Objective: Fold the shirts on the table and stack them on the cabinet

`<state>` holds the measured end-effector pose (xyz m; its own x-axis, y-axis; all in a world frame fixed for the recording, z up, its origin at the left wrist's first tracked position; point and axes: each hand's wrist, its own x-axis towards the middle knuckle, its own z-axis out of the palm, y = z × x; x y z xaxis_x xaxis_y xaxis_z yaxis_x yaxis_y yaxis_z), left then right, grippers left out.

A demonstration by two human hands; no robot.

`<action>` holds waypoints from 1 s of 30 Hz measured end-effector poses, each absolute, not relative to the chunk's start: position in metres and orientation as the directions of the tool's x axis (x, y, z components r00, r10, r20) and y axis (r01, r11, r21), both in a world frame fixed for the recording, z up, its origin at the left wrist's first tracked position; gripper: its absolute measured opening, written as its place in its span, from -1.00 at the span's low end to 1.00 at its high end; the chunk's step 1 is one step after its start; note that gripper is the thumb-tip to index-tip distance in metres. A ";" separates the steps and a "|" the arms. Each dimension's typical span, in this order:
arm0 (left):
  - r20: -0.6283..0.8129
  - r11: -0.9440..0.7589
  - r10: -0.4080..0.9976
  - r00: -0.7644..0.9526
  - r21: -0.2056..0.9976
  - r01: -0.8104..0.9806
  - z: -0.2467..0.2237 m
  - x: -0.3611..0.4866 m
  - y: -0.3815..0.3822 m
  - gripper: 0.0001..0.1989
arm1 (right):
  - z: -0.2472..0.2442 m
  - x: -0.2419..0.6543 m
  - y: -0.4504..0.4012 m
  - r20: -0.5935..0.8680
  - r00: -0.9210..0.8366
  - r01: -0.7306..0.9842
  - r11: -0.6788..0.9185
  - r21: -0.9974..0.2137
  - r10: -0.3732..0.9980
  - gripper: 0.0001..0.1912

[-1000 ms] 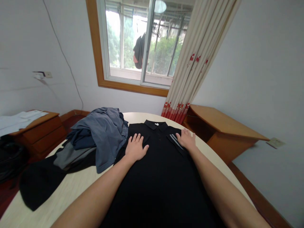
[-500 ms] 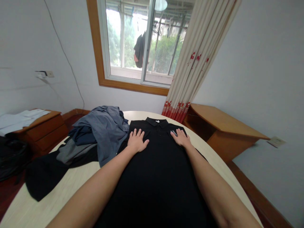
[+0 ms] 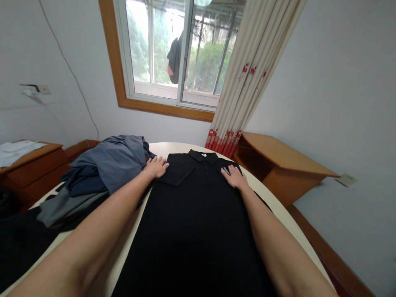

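Observation:
A black polo shirt (image 3: 192,222) lies spread on the round table, its collar at the far end and a pale label inside the neck. Its left-hand sleeve is folded inward over the chest. At that side's outer edge, my left hand (image 3: 156,167) is open with fingers stretched out, between the shirt and a heap of clothes (image 3: 120,159). My right hand (image 3: 235,178) rests open on the shirt near the other shoulder, where a small grey patch shows by the fingers. The sleeve under it is partly hidden.
The pale tabletop (image 3: 297,231) curves round on the right. Grey, navy and black garments are heaped at left. A wooden desk (image 3: 287,156) stands against the right wall, and a wooden cabinet (image 3: 37,173) with white cloth on top is at far left. A curtain (image 3: 247,82) hangs beside the window.
My left hand has moved left, off the folded sleeve to the shirt's outer edge. The clothes heap sits farther left, clear of the shirt's side. My right hand has stayed in place.

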<state>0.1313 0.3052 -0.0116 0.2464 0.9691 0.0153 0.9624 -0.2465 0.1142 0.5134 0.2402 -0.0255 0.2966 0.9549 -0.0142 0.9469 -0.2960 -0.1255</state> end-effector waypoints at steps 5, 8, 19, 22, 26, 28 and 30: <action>0.072 -0.144 0.988 0.139 0.068 0.987 -0.009 0.113 0.318 -0.47 | -0.026 0.515 0.239 -0.015 0.291 0.950 -0.290 -0.114 0.957 -0.13; 0.159 -0.121 0.981 0.112 0.046 0.992 -0.003 0.118 0.315 -0.48 | -0.027 0.515 0.239 -0.006 0.291 0.950 -0.289 -0.120 0.957 -0.13; 0.027 -0.388 0.921 0.389 0.160 0.908 -0.017 0.197 0.288 -0.27 | -0.025 0.512 0.238 0.000 0.292 0.947 -0.289 -0.140 0.956 -0.13; 0.018 -0.360 0.932 0.362 0.159 0.919 -0.016 0.190 0.290 -0.26 | -0.025 0.512 0.237 -0.004 0.289 0.948 -0.287 -0.136 0.957 -0.14; -0.026 -0.331 0.942 0.334 0.090 0.939 -0.004 0.198 0.280 -0.29 | -0.020 0.508 0.235 0.008 0.288 0.952 -0.285 -0.116 0.958 -0.15; 0.006 -0.368 0.930 0.369 0.055 0.928 0.000 0.208 0.264 -0.35 | -0.014 0.500 0.232 0.056 0.270 0.962 -0.267 -0.052 0.961 -0.21; 0.055 -0.441 0.897 0.439 0.050 0.896 -0.001 0.218 0.244 -0.38 | -0.009 0.485 0.227 0.151 0.223 0.972 -0.231 0.040 0.963 -0.29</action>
<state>0.2178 0.2435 -0.0009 0.4386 0.8970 0.0552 0.8960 -0.4412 0.0500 0.4849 0.2274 -0.0091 0.2231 0.9631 0.1506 0.9721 -0.2314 0.0397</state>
